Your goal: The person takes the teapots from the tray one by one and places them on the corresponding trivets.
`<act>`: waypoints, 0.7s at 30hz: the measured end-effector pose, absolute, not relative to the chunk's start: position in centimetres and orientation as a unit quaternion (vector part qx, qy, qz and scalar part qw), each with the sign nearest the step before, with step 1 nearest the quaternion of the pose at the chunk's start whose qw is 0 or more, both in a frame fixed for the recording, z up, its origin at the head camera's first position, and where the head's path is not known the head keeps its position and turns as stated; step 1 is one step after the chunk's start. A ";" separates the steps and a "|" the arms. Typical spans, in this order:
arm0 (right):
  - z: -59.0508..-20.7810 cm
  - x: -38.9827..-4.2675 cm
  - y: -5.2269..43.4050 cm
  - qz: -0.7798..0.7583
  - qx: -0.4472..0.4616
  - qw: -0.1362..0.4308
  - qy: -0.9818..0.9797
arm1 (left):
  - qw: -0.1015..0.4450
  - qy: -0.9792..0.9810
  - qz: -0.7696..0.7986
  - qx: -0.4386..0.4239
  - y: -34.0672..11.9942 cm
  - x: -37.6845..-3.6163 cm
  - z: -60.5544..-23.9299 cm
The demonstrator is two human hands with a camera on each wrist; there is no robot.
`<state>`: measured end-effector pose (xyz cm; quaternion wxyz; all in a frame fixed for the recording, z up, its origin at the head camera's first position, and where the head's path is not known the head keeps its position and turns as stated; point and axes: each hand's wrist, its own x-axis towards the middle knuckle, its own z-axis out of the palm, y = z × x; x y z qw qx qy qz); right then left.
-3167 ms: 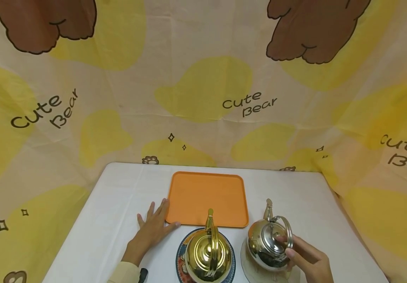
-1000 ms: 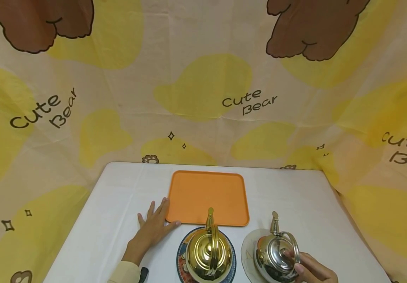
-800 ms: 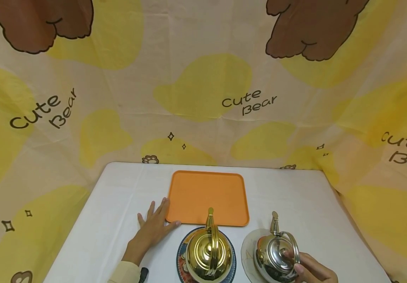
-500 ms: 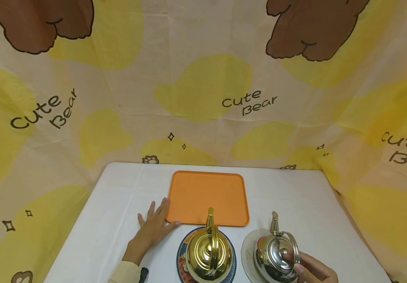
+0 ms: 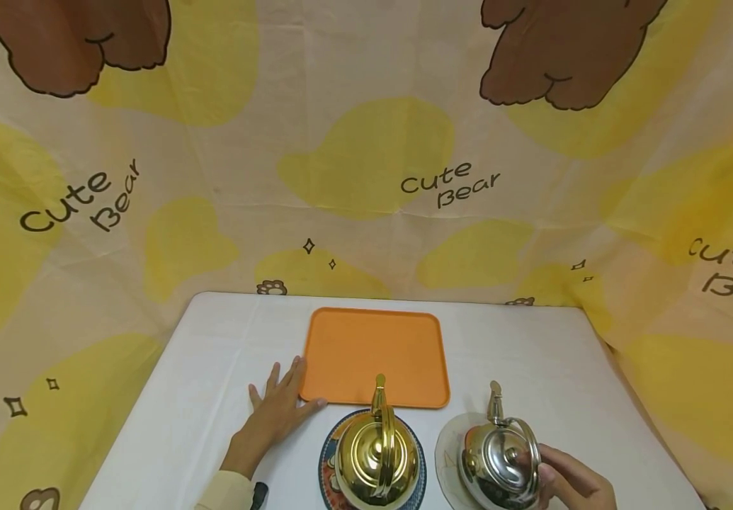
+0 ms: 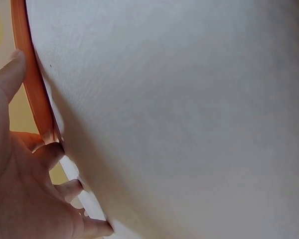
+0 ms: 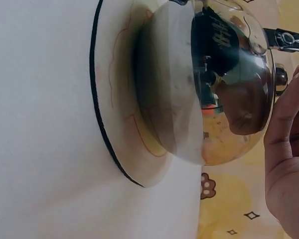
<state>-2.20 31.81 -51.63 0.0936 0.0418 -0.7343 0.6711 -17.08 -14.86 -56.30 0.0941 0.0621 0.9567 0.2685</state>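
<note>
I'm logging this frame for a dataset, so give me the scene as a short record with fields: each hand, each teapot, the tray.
left hand: flat on the white table, fingers straight, thumb at the corner of the flat orange plastic tray
right hand: open beside the silver steel teapot, fingers near its handle
silver steel teapot: upright on a pale round coaster
gold metal teapot: upright on a patterned round coaster
flat orange plastic tray: holds nothing

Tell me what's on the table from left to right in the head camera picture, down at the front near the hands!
left hand → gold teapot on its patterned mat → silver teapot on its pale mat → right hand.
</note>
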 end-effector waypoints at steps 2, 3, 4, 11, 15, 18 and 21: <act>-51.2 -2.3 31.8 0.657 0.001 0.094 -0.748 | 0.095 0.957 0.268 0.061 -14.8 -17.1 -56.3; -50.9 -2.4 31.8 0.656 -0.014 0.095 -0.749 | 0.095 0.956 0.269 0.061 -14.8 -17.1 -56.3; -50.7 -2.5 31.8 0.648 -0.025 0.095 -0.755 | 0.095 0.956 0.270 0.060 -14.8 -17.1 -56.3; -49.8 -3.9 32.5 0.558 0.011 0.122 -0.820 | 0.097 0.955 0.274 0.059 -14.6 -17.0 -56.1; -49.6 -4.8 33.0 0.499 0.035 0.138 -0.855 | 0.095 0.955 0.273 0.061 -14.6 -17.0 -56.1; -49.5 -5.5 33.4 0.473 0.047 0.139 -0.869 | 0.092 0.956 0.271 0.062 -14.6 -17.0 -56.3; -49.4 -6.4 33.8 0.440 0.056 0.141 -0.885 | 0.090 0.957 0.268 0.063 -14.7 -17.1 -56.4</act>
